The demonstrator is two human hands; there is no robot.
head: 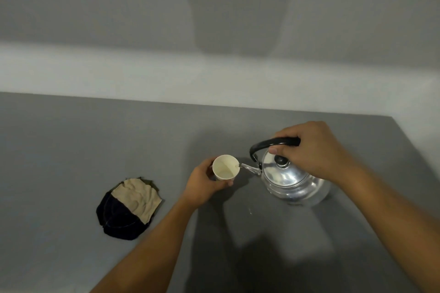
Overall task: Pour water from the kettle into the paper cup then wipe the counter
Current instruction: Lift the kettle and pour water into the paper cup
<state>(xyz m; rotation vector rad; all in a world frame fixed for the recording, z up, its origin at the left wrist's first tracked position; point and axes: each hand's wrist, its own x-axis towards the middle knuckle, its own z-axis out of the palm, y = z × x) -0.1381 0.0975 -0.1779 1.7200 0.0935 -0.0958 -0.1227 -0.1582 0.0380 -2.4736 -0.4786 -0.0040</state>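
Observation:
A shiny metal kettle point(291, 179) with a black handle and black lid knob is tilted to the left over the grey counter point(71, 150). My right hand point(314, 152) grips the handle from above. The spout tip touches the rim of a white paper cup point(225, 167), which leans toward it. My left hand point(206, 184) wraps around the cup from the left and below. The cup's inside looks pale; I cannot tell how much water it holds. A crumpled cloth point(129, 209), beige and dark navy, lies on the counter left of my left arm.
A pale wall ledge point(166, 71) runs along the back of the counter. The counter's right edge point(414, 147) slants away just behind the kettle. A small drop or glint point(250, 211) shows on the counter below the kettle.

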